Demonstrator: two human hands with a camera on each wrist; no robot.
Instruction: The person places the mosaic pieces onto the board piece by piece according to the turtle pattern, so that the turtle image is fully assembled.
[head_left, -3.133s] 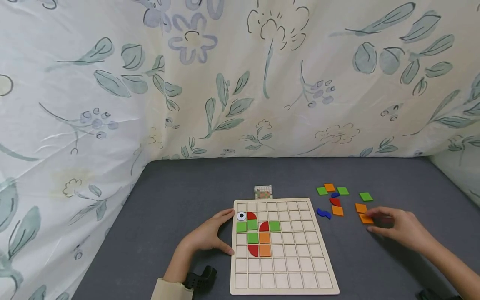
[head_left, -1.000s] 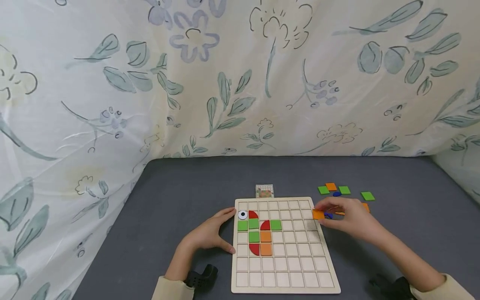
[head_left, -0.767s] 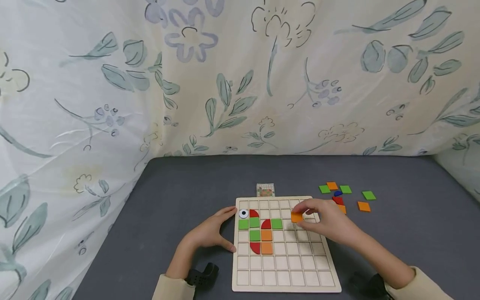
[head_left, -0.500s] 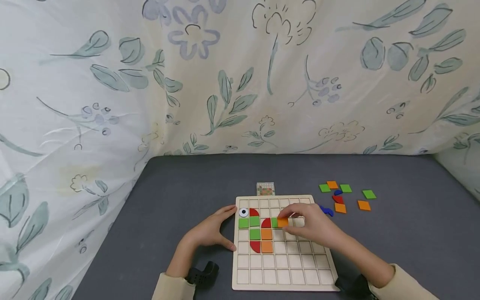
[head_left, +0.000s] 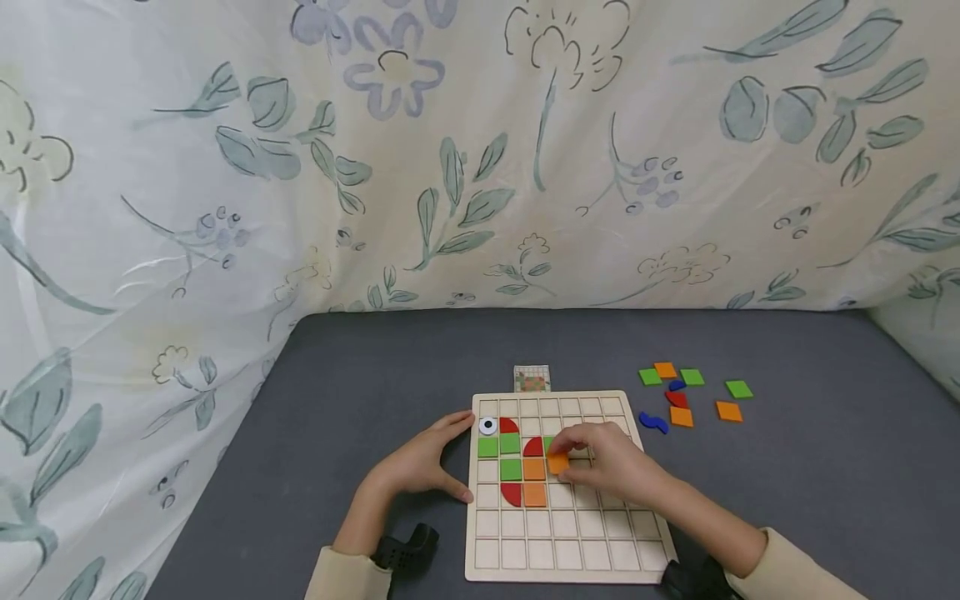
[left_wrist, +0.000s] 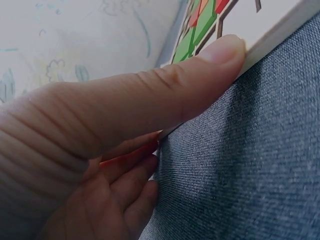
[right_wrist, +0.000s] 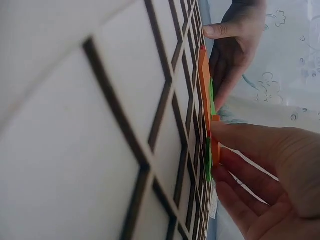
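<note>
A wooden grid board (head_left: 585, 552) lies on the dark table. My right hand (head_left: 613, 460) pinches an orange square tile (head_left: 557, 464) between thumb and fingers, beside the orange tiles in the grid. In the right wrist view this held orange tile (right_wrist: 216, 150) is seen edge-on at the board's surface. My left hand (head_left: 422, 463) is spread along the board's left side, fingertips and thumb touching its edge; the left wrist view has the thumb (left_wrist: 165, 95) on the rim. Green, red and orange tiles and a round eye tile (head_left: 487, 426) sit in cells. My right fingers partly cover a green tile.
Right of the board lie loose pieces: green squares (head_left: 738, 389), orange squares (head_left: 728, 411), a red piece (head_left: 677, 400), and a blue wavy piece (head_left: 654, 422). A small pattern card (head_left: 532, 379) stands behind the board's far edge. A floral curtain (head_left: 465, 167) hangs behind the table.
My right hand has picked up an orange square from the loose pieces and carried it left over the board, then slightly nearer, below the green tile. My left hand has stayed at the board's edge.
</note>
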